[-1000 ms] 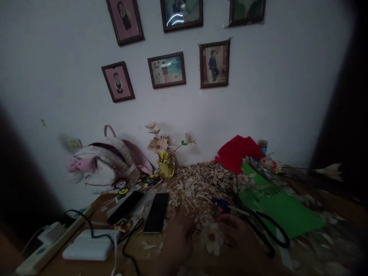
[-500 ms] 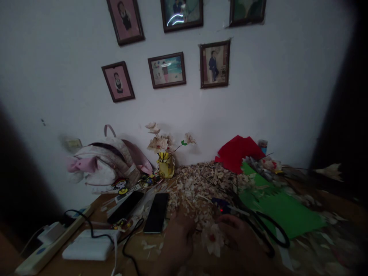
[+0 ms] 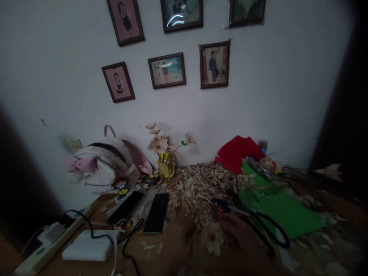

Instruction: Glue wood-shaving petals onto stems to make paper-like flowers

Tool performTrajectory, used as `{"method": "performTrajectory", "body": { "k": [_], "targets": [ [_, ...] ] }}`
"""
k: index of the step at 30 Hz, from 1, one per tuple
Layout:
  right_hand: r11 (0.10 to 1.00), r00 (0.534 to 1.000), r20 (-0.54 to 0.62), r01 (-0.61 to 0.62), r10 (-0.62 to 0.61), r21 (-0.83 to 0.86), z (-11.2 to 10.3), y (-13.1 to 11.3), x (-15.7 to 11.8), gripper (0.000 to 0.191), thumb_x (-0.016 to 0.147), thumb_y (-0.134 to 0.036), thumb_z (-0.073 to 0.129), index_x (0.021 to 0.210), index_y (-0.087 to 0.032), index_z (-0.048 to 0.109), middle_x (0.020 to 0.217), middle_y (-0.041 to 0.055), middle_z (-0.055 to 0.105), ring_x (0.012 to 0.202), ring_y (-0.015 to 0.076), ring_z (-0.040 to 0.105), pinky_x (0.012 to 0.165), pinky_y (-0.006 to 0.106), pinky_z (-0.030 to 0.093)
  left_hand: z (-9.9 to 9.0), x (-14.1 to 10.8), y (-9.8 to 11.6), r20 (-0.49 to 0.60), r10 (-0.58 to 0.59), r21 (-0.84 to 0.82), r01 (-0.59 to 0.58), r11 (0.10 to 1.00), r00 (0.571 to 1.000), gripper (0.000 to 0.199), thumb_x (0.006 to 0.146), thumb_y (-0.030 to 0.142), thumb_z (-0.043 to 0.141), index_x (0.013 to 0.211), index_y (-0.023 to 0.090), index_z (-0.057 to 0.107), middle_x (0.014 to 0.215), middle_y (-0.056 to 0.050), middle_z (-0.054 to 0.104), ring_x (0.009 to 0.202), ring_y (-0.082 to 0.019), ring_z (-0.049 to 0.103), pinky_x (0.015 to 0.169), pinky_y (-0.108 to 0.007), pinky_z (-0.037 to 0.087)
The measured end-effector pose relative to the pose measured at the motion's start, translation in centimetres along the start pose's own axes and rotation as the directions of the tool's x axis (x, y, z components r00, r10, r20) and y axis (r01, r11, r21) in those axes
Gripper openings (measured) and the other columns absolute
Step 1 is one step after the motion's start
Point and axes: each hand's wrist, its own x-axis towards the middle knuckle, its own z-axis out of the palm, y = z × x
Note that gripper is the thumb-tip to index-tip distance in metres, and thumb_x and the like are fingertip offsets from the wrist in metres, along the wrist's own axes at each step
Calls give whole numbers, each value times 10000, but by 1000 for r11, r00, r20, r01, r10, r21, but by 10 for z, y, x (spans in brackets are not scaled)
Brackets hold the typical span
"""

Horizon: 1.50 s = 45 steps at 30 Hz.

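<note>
A pale handmade flower (image 3: 212,237) with a reddish centre faces me between my two hands, low in the middle of the view. My right hand (image 3: 237,230) is closed at the flower's right edge, its fingers bent against the petals. On the other side, my left hand (image 3: 179,235) is curled with its fingers turned inward; the dim light hides what is in them. Just beyond my right fingers lies a dark blue glue gun (image 3: 220,203) with a lit red lamp and a white stick at its back.
Dry petals (image 3: 198,184) lie heaped behind my hands. To the left are a phone (image 3: 156,212), a white box (image 3: 87,245), a power strip (image 3: 54,243) and a backpack (image 3: 106,161). A yellow vase (image 3: 166,166) holds flowers. Green sheet (image 3: 281,211) and red sheet (image 3: 238,153) lie right, near a black cable (image 3: 276,230).
The flower and my right hand have shifted very slightly. Everything else stays where it was.
</note>
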Motion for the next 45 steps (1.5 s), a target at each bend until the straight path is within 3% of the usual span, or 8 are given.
{"method": "performTrajectory", "body": {
  "k": [5, 16, 23, 36, 45],
  "targets": [
    [992, 996, 14, -87, 86, 90, -1, 1, 1, 208, 514, -318, 685, 669, -181, 659, 604, -24, 642, 565, 126, 563, 549, 225, 427, 1, -1, -2, 1, 1, -12, -1, 1000, 1000, 202, 703, 74, 399, 628, 188, 549, 677, -41, 628, 721, -195, 550, 688, -323, 332],
    [994, 995, 35, -95, 93, 53, 1, -2, 1, 134, 517, -307, 664, 599, -202, 649, 539, -27, 598, 513, 119, 525, 508, 225, 391, 0, 1, -3, 21, -10, -26, 11, 1000, 1000, 200, 716, 97, 386, 649, 171, 559, 688, -57, 630, 739, -203, 561, 731, -355, 344],
    [978, 985, 91, -161, 150, 136, -1, 5, 3, 142, 526, -309, 683, 628, -213, 662, 568, -24, 617, 533, 115, 539, 531, 219, 397, 1, 0, -4, 9, -5, -16, 5, 1000, 1000, 211, 717, 84, 374, 628, 168, 546, 670, -53, 621, 726, -202, 560, 717, -356, 342],
    [970, 984, 92, -164, 150, 180, 0, 8, 4, 132, 511, -270, 684, 631, -216, 677, 622, -30, 655, 617, 135, 581, 617, 228, 427, 2, 1, -5, 5, 1, -22, -1, 1000, 1000, 205, 702, 91, 386, 640, 181, 559, 671, -51, 626, 728, -207, 561, 715, -354, 353],
    [989, 990, 74, -126, 120, 78, -2, 5, 3, 127, 530, -306, 664, 616, -214, 671, 584, -29, 630, 576, 127, 558, 575, 228, 413, 1, 0, -3, -10, -10, -24, 10, 1000, 1000, 222, 731, 97, 374, 648, 188, 559, 700, -48, 630, 743, -203, 557, 712, -350, 345]
  ]
}}
